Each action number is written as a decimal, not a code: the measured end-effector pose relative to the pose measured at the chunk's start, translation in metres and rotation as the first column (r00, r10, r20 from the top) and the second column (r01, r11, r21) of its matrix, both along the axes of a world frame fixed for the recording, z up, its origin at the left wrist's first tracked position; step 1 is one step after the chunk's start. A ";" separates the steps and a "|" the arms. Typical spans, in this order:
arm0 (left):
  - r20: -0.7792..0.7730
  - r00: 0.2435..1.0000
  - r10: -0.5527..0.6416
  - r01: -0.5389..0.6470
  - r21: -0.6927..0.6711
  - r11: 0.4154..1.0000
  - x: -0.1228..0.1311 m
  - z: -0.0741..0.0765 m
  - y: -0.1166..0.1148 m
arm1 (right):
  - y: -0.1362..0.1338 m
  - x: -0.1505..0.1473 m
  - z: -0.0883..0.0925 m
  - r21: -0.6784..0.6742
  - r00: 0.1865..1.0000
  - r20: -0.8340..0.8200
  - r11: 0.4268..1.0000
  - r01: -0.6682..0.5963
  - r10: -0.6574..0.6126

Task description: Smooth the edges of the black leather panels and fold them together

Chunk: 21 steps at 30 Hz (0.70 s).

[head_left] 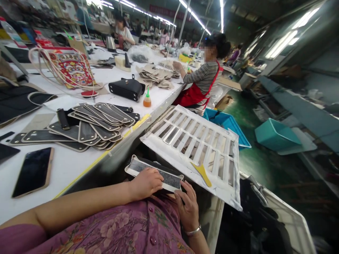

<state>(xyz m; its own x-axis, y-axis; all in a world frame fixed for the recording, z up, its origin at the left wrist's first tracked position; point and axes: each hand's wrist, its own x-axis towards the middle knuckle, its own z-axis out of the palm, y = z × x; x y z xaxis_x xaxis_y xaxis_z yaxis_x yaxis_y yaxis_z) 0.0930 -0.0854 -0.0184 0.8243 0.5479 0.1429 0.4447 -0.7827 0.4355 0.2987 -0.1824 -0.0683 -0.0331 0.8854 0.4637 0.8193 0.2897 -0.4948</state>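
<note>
In front of my body I hold a long, box-shaped bag part with pale edges and a dark grey speckled face turned up. My left hand lies across its near side, fingers bent over the edge. At the right end, my right hand pinches the corner between thumb and fingers. Just beyond the part, a white slotted panel carries a yellow scraper and a loose strip in one slot. On the table to the left lies a pile of black strips with pale edges and studs.
A phone, a finished-looking black bag and a small orange glue bottle are on the table. A co-worker in a red apron sits ahead. Blue crates stand on the floor; a white bin holds black pieces.
</note>
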 end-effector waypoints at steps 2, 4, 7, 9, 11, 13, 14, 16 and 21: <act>-0.008 0.998 0.063 -0.064 -0.025 0.998 0.004 0.002 -0.004 | 0.000 -0.004 0.003 0.017 0.999 0.020 0.999 0.035 -0.035; -0.027 0.994 0.108 -0.108 -0.016 0.994 0.007 0.005 -0.007 | -0.001 -0.010 0.008 0.032 0.995 0.040 0.995 0.093 -0.094; -0.049 0.993 0.111 -0.110 0.023 0.994 0.011 0.006 -0.011 | -0.004 -0.019 0.012 0.067 0.979 0.104 0.983 0.170 -0.176; -0.041 0.995 0.091 -0.089 0.038 0.995 0.013 0.003 -0.012 | -0.006 -0.023 0.011 0.097 0.966 0.162 0.977 0.189 -0.202; -0.026 0.996 0.085 -0.084 0.041 0.996 0.014 0.000 -0.013 | -0.007 -0.026 0.009 0.149 0.956 0.188 0.968 0.200 -0.226; -0.024 0.994 0.108 -0.107 0.041 0.993 0.015 -0.003 -0.012 | -0.006 -0.026 0.008 0.198 0.949 0.182 0.955 0.221 -0.258; -0.031 0.991 0.127 -0.126 0.040 0.991 0.016 -0.003 -0.012 | -0.005 -0.026 0.007 0.207 0.947 0.172 0.949 0.236 -0.273; -0.063 0.982 0.178 -0.176 0.034 0.984 0.018 -0.002 -0.010 | -0.001 -0.026 0.007 0.163 0.946 0.143 0.950 0.266 -0.289; -0.180 0.947 0.265 -0.261 0.049 0.964 0.026 0.004 -0.004 | 0.010 -0.028 0.008 -0.029 0.950 0.048 0.950 0.311 -0.309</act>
<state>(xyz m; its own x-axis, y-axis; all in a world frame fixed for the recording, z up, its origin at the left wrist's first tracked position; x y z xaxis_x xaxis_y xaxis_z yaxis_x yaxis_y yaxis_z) 0.1192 -0.0894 -0.0146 0.6647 0.7468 0.0189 0.7063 -0.6365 0.3100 0.2702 -0.1727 -0.0606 0.2266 0.8711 0.4358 0.8865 0.0008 -0.4626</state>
